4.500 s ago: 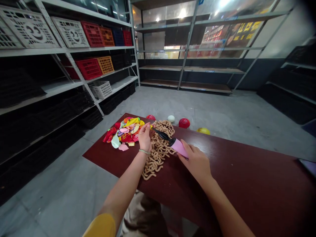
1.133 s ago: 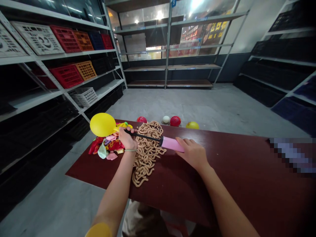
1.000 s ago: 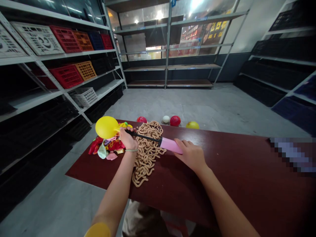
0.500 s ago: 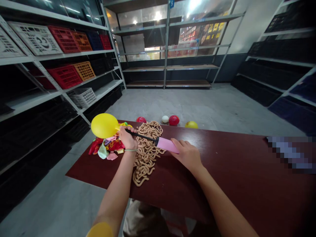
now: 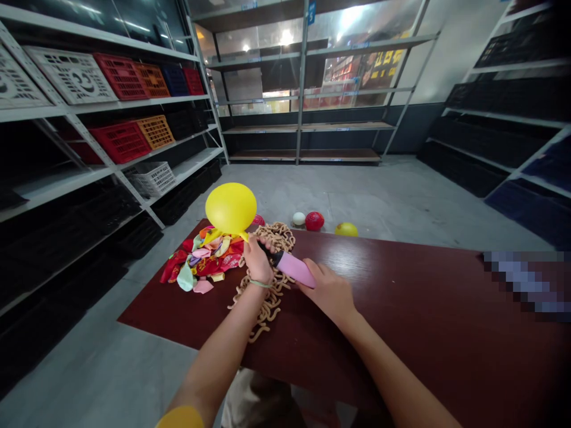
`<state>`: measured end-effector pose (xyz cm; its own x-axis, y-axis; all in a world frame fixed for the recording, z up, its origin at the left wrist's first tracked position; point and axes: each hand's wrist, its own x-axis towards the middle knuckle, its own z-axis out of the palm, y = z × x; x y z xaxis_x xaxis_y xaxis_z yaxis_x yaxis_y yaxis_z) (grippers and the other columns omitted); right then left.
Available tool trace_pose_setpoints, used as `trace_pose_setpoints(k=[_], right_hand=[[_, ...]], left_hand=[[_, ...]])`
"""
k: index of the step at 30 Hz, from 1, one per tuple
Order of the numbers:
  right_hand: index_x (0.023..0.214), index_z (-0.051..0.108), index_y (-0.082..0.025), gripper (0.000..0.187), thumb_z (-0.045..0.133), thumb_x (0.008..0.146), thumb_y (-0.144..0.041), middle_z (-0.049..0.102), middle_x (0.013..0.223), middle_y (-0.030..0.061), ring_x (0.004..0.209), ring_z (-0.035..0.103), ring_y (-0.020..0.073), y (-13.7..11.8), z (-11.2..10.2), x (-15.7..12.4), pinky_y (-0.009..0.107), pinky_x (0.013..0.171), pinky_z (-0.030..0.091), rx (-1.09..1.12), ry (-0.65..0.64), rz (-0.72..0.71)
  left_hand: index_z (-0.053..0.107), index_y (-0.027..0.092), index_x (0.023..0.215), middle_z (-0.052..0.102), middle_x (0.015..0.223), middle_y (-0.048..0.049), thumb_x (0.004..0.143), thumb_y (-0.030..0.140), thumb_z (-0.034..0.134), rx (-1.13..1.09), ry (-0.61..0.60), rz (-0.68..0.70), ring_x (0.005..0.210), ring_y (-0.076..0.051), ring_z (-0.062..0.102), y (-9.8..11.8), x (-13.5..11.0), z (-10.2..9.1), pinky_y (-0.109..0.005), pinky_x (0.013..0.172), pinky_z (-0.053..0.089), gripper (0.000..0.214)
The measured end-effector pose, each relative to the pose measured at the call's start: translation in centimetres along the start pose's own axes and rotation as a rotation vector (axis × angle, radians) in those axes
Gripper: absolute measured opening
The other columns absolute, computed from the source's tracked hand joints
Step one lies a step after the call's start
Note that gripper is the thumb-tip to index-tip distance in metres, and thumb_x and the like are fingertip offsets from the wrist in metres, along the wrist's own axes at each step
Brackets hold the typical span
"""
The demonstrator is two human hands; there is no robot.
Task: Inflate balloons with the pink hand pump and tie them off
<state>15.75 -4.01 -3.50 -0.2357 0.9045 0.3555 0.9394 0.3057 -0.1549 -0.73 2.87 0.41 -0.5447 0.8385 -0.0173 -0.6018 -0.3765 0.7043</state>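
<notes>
Balloon (image 5: 231, 208): yellow, rounded out with air, raised above the table (image 5: 401, 309) at 11 o'clock from the left hand (image 5: 259, 264), from which all clock positions below were taken. Its neck ran down into that hand.

The left hand was closed, gripping the neck of the balloon and the black front end of the pump (image 5: 294, 270) (the joint between the two was covered by the fingers and could not be inspected). A thin band (image 5: 260, 283) circled the left wrist.

The pump lay tilted at 3 o'clock, its pink barrel sloping down towards the right hand (image 5: 330, 291). The right hand, between 3 and 4 o'clock, was wrapped round the rear of the barrel; the individual fingers were partly hidden.

On the table, a heap of limp balloons (image 5: 205, 261) in red, pink, pale green and yellow was found at 9 o'clock, just below the balloon. A pile of tan strands (image 5: 281, 238) showed at 1 o'clock and again at 6 o'clock, passing beneath the left hand and forearm.

Beyond the far edge of the table, a white globe (image 5: 298, 219) and a red globe (image 5: 314, 221) sat close together at 2 o'clock, with a yellow globe (image 5: 347, 229), its lower part cut off by the table edge, between 2 and 3. Shelving with crates (image 5: 120, 77) stood at 10 to 11 o'clock.
</notes>
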Motion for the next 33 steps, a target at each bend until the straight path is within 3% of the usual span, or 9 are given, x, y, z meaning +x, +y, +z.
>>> trace_pose_setpoints(k=[6, 9, 12, 15, 19, 23, 28, 30, 33], right_hand=[[0.130, 0.054, -0.027, 0.044, 0.056, 0.090, -0.046, 0.068, 0.104, 0.0055, 0.090, 0.060, 0.0218, 2.9, -0.6, 0.7, 0.029, 0.068, 0.031, -0.036, -0.026, -0.120], [0.129, 0.055, -0.027, 0.042, 0.055, 0.091, -0.044, 0.068, 0.102, 0.0057, 0.092, 0.059, 0.0224, 3.5, -0.7, 0.7, 0.029, 0.068, 0.030, -0.045, -0.012, -0.112], [0.126, 0.056, -0.025, 0.043, 0.058, 0.088, -0.044, 0.068, 0.101, 0.0064, 0.090, 0.060, 0.0224, 2.7, -0.6, 0.5, 0.029, 0.066, 0.030, -0.036, -0.026, -0.082], [0.123, 0.057, -0.025, 0.043, 0.059, 0.086, -0.046, 0.070, 0.101, 0.0063, 0.084, 0.062, 0.0213, 1.3, -0.3, 0.0, 0.028, 0.063, 0.031, 0.003, -0.030, -0.028], [0.125, 0.056, -0.025, 0.044, 0.055, 0.089, -0.050, 0.070, 0.098, 0.0054, 0.080, 0.064, 0.0204, 0.5, 0.0, -0.2, 0.028, 0.061, 0.033, 0.042, -0.025, -0.034], [0.128, 0.055, -0.022, 0.049, 0.051, 0.091, -0.053, 0.070, 0.102, 0.0077, 0.085, 0.063, 0.0216, 1.9, -0.1, 0.2, 0.030, 0.066, 0.037, 0.045, 0.008, -0.097], [0.115, 0.060, -0.019, 0.040, 0.055, 0.089, -0.049, 0.069, 0.101, 0.0076, 0.087, 0.062, 0.0219, 4.1, -0.6, 0.8, 0.030, 0.067, 0.035, -0.008, 0.033, -0.134], [0.112, 0.060, -0.019, 0.038, 0.056, 0.089, -0.049, 0.069, 0.098, 0.0070, 0.087, 0.062, 0.0217, 4.0, -0.6, 0.8, 0.029, 0.065, 0.033, -0.024, 0.028, -0.125], [0.110, 0.060, -0.019, 0.037, 0.057, 0.088, -0.049, 0.069, 0.097, 0.0070, 0.084, 0.062, 0.0213, 2.8, -0.5, 0.5, 0.029, 0.062, 0.031, -0.028, 0.004, -0.098]], left_hand=[[0.036, 0.021, 0.073, 0.038, 0.061, 0.0075, 0.085, 0.025, 0.053, -0.057, 0.140, 0.098, 0.045, -0.005, 0.037, 3.9, 4.2, -2.5, -0.019, 0.042, 0.029, 0.021], [0.036, 0.020, 0.073, 0.038, 0.061, 0.0075, 0.085, 0.023, 0.052, -0.079, 0.179, 0.150, 0.045, -0.005, 0.037, 5.0, 4.8, -2.6, -0.019, 0.042, 0.028, 0.020], [0.036, 0.021, 0.074, 0.036, 0.061, 0.0076, 0.086, 0.026, 0.053, -0.079, 0.145, 0.128, 0.045, -0.005, 0.036, 3.7, 3.2, -1.5, -0.018, 0.041, 0.027, 0.022], [0.037, 0.021, 0.075, 0.038, 0.061, 0.0067, 0.088, 0.033, 0.056, -0.030, 0.018, 0.025, 0.046, -0.006, 0.038, 1.2, 0.6, -0.2, -0.020, 0.041, 0.029, 0.025], [0.040, 0.022, 0.077, 0.043, 0.062, 0.0059, 0.087, 0.040, 0.058, 0.030, -0.017, -0.002, 0.047, -0.007, 0.041, -0.8, -0.9, 0.2, -0.021, 0.042, 0.033, 0.027], [0.039, 0.021, 0.073, 0.040, 0.061, 0.0070, 0.085, 0.038, 0.058, -0.001, 0.008, -0.019, 0.046, -0.006, 0.040, 0.9, 0.7, -0.5, -0.020, 0.042, 0.032, 0.028], [0.039, 0.021, 0.074, 0.039, 0.061, 0.0070, 0.084, 0.030, 0.056, -0.041, 0.104, 0.115, 0.046, -0.006, 0.039, 4.0, 3.6, -1.7, -0.019, 0.042, 0.030, 0.022], [0.038, 0.020, 0.075, 0.038, 0.062, 0.0067, 0.086, 0.027, 0.053, -0.055, 0.131, 0.143, 0.046, -0.006, 0.038, 4.0, 3.7, -1.6, -0.019, 0.042, 0.029, 0.020], [0.037, 0.021, 0.075, 0.038, 0.061, 0.0065, 0.088, 0.023, 0.049, -0.057, 0.099, 0.102, 0.046, -0.006, 0.036, 2.4, 2.1, -0.9, -0.020, 0.042, 0.028, 0.017]])
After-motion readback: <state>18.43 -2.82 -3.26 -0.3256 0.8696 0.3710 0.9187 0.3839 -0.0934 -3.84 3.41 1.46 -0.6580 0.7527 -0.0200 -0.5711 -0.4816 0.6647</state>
